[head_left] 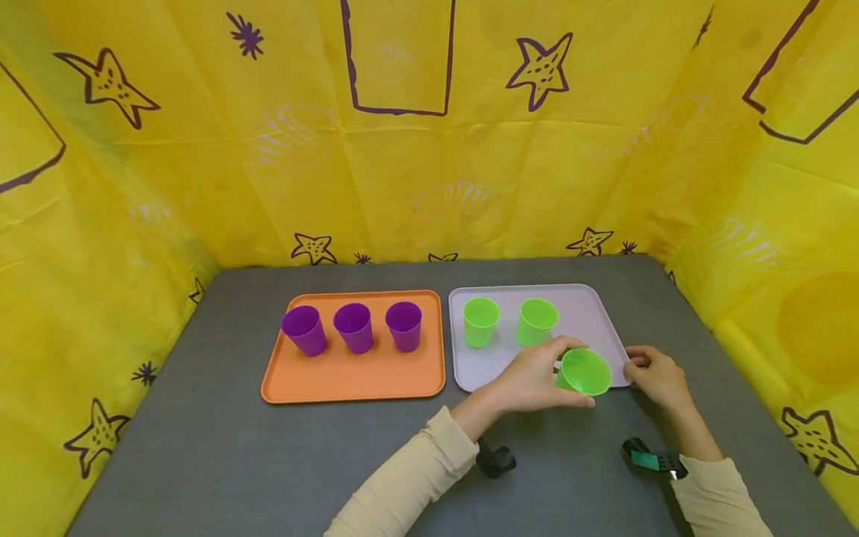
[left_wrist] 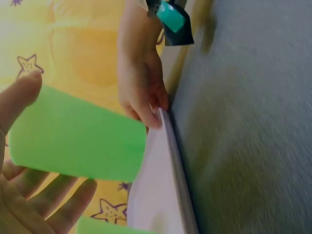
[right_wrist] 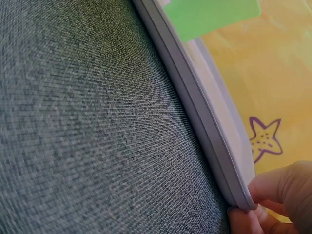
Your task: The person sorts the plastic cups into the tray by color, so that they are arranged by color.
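Observation:
My left hand (head_left: pixel 533 380) holds a bright green plastic cup (head_left: pixel 585 371) over the near right part of the pale lilac tray (head_left: pixel 482 365). In the left wrist view the thumb lies on one side of the held cup (left_wrist: pixel 78 136) and the fingers on the other. My right hand (head_left: pixel 661 379) pinches the tray's near right corner, thumb above and fingers beneath the rim (right_wrist: pixel 209 126) in the right wrist view. Two more green cups, a left one (head_left: pixel 480 324) and a right one (head_left: pixel 537 322), stand upright along the tray's far half.
Left of the lilac tray lies an orange tray (head_left: pixel 356 380) bearing three purple cups in a row: left (head_left: pixel 306 332), middle (head_left: pixel 354 328) and right (head_left: pixel 405 328). Both trays sit on a dark grey table (head_left: pixel 268 462). Yellow patterned cloth (head_left: pixel 403 186) encloses the back and sides.

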{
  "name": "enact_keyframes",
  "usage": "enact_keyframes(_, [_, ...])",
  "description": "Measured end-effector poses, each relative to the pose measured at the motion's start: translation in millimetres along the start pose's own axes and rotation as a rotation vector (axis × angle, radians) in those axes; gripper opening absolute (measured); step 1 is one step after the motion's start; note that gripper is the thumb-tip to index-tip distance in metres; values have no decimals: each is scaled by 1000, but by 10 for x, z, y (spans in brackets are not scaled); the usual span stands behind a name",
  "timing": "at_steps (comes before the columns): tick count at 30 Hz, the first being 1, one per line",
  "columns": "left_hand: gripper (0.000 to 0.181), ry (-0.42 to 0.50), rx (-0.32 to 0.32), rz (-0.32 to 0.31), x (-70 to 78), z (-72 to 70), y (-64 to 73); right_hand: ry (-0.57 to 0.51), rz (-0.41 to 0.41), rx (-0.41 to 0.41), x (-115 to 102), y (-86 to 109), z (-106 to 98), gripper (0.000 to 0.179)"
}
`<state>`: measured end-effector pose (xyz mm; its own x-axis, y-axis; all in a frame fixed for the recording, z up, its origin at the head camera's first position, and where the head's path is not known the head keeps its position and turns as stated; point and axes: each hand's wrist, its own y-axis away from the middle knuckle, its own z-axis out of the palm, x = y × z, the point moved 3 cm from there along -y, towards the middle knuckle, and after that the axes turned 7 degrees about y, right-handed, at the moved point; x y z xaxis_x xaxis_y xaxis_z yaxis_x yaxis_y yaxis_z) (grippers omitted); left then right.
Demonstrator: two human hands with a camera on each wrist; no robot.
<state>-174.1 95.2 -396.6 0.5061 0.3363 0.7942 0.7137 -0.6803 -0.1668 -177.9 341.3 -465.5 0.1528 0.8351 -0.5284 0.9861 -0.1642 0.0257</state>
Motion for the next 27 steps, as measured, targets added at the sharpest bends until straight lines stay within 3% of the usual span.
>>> enact_keyframes(6, [70, -33, 67, -45, 22, 97, -199, 1, -3, -5, 7, -5, -2, 39])
enact_keyframes(14, [69, -100, 227, -94, 16, 293, -452, -10, -2, 7, 25, -3, -8, 39])
enact_keyframes(27, [67, -53, 351, -234, -23, 440, -723, 2, -19, 10, -7, 9, -1, 36])
